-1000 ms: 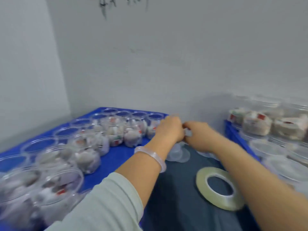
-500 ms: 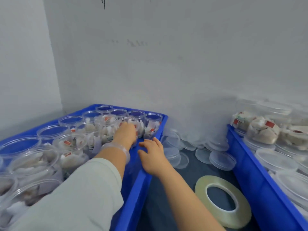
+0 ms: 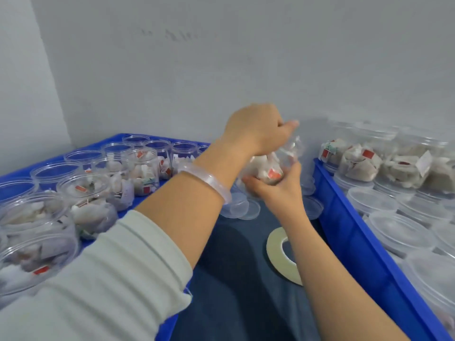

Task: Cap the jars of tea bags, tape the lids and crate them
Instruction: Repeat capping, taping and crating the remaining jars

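Note:
A clear jar of tea bags (image 3: 270, 166) hangs in mid-air between the two crates, blurred by motion. My left hand (image 3: 256, 129) grips it from above, around the rim. My right hand (image 3: 275, 185) cups it from below. Open jars of tea bags (image 3: 142, 171) fill the blue crate on the left (image 3: 172, 321). Capped jars (image 3: 394, 227) stand in the blue crate on the right (image 3: 349, 232). Loose clear lids (image 3: 246, 205) lie on the dark surface at the back. A roll of clear tape (image 3: 278, 257) lies flat there, partly behind my right forearm.
A grey wall (image 3: 221, 70) closes off the back and left. The dark blue surface (image 3: 236, 279) between the crates forms a narrow strip. More lids (image 3: 312, 205) lie against the right crate's wall.
My left hand lifted a jar out of the left crate and carried it right, over the gap. My right hand left the crate's rim and came up under the jar.

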The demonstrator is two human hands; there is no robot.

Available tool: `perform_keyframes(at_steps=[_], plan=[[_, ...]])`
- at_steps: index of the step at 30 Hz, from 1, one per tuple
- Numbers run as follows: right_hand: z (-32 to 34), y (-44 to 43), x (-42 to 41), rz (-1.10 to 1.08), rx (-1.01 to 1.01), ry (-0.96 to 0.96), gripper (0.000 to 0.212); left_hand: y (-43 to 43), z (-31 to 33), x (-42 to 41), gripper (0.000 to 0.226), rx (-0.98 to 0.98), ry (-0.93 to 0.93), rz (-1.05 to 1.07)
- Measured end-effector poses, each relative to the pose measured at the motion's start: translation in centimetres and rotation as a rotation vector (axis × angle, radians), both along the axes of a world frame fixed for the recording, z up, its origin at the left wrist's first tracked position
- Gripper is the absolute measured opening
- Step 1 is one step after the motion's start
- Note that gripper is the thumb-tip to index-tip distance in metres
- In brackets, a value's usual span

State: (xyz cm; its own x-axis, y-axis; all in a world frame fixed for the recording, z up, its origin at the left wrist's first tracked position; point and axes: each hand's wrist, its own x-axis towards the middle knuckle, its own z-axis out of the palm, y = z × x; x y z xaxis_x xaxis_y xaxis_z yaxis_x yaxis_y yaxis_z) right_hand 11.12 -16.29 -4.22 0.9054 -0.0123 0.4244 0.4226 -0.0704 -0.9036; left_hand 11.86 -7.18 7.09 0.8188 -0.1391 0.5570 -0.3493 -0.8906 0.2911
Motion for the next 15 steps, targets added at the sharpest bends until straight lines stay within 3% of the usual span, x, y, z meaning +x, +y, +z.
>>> perform_keyframes(at_steps=[2, 5, 7, 11, 13, 15], plan=[[-3.3, -1.6, -1.0, 0.038, 0.023, 0.069, 0.070, -0.6, -1.5, 1.1, 0.040, -0.138, 0.105, -0.055], [-8.4, -2.6, -3.0, 0.067, -0.190, 0.184, 0.079, 0.2, -4.9, 3.3, 0.021, -0.294, 0.140, 0.157], [-9.8, -2.3, -3.6, 0.048, -0.405, 0.188, 0.085, 0.5, -7.5, 3.9, 0.026, -0.195, 0.422, 0.220], [-9.9, -2.0, -3.6, 0.013, -0.481, 0.198, 0.092, 0.9, -10.0, 4.6, 0.033, -0.044, 0.822, 0.219], [-10.1, -2.1, -3.7, 0.002, -0.506, 0.200, 0.092, 1.8, -10.3, 5.1, 0.035, -0.341, 1.069, 0.195], [-10.3, -2.1, -3.9, -0.032, -0.485, 0.185, 0.087, 1.9, -11.1, 5.6, 0.031, -0.573, 1.109, 0.215]])
